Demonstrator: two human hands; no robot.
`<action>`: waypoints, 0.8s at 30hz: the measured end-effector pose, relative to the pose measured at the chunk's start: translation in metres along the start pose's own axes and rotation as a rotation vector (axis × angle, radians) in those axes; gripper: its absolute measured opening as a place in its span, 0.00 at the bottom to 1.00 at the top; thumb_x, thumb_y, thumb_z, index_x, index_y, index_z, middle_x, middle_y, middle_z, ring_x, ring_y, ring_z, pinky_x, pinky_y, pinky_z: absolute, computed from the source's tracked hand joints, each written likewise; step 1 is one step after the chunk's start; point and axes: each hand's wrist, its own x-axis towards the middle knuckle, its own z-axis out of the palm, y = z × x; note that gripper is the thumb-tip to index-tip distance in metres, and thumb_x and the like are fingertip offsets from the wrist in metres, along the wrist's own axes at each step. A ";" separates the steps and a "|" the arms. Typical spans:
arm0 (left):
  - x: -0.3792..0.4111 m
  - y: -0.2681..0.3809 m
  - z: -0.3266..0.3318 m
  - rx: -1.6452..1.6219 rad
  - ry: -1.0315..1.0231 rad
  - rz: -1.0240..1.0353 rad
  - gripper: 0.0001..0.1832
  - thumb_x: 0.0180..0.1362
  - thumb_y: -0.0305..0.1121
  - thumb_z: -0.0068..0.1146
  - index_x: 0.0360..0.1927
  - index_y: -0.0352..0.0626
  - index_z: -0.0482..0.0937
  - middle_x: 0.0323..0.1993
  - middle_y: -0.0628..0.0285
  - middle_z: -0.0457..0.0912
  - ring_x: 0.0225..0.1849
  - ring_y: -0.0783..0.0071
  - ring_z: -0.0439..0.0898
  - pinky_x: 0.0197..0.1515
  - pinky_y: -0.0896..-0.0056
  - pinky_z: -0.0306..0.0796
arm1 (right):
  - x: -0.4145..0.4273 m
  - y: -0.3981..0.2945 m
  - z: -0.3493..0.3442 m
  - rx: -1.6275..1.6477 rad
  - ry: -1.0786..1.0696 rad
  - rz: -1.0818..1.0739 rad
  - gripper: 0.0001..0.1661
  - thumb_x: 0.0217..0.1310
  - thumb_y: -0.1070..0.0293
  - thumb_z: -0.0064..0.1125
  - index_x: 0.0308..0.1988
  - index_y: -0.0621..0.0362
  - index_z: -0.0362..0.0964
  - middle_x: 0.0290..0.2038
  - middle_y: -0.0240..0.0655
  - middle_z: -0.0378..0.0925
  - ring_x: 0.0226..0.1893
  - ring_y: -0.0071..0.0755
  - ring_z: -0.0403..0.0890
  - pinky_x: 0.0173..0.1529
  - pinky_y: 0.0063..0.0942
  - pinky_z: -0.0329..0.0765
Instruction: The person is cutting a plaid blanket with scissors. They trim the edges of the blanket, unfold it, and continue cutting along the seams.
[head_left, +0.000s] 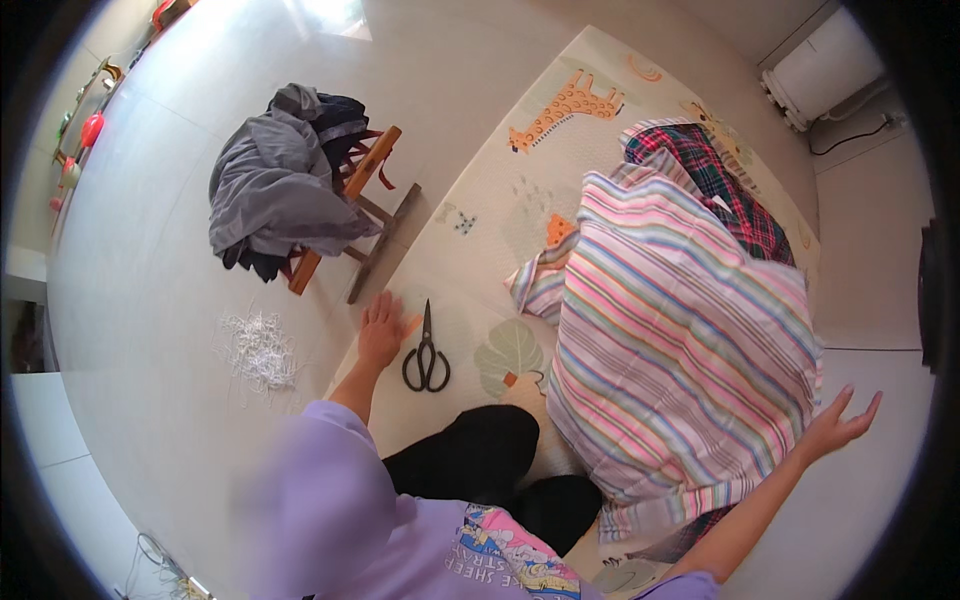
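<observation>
My left hand (381, 330) is spread palm-down at the edge of a cream play mat (465, 296) printed with animals and leaves. Just to its right lies a pair of black-handled scissors (427, 352), blades shut and pointing away from me. A folded striped cloth (682, 330) in pink, white and blue covers much of the mat's right side. Beyond the cloth's right edge my right hand (836, 427) is held with fingers apart, gripping nothing. Dark plaid fabric (739, 210) shows from under the striped cloth at its far side.
A wooden folding stool (379, 161) bears grey and dark garments (274, 184) at the upper left. Loose white threads (259, 352) lie heaped on the tiled floor (157, 292). Towards the upper right, a white cylindrical appliance (825, 67) stands near a wall with a dark cord (855, 139).
</observation>
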 end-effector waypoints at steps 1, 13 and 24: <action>0.006 0.001 0.000 -0.016 -0.020 0.031 0.27 0.54 0.36 0.42 0.59 0.45 0.58 0.64 0.58 0.50 0.66 0.60 0.47 0.62 0.51 0.45 | -0.014 -0.054 -0.007 0.169 -0.053 -0.033 0.27 0.58 0.62 0.49 0.53 0.67 0.58 0.54 0.50 0.62 0.54 0.41 0.65 0.58 0.34 0.59; 0.032 -0.005 0.003 -0.070 -0.095 0.144 0.29 0.49 0.34 0.43 0.58 0.43 0.59 0.63 0.52 0.51 0.65 0.54 0.48 0.62 0.48 0.43 | -0.364 -0.381 0.087 0.710 -1.763 -0.228 0.27 0.45 0.58 0.60 0.45 0.57 0.65 0.33 0.41 0.72 0.35 0.45 0.75 0.36 0.36 0.73; 0.028 -0.004 -0.002 -0.065 -0.163 0.178 0.28 0.53 0.35 0.42 0.57 0.36 0.58 0.62 0.45 0.51 0.64 0.47 0.48 0.61 0.46 0.42 | -0.414 -0.384 0.086 0.738 -1.363 -0.155 0.12 0.49 0.70 0.45 0.38 0.59 0.62 0.33 0.39 0.68 0.33 0.46 0.71 0.35 0.41 0.70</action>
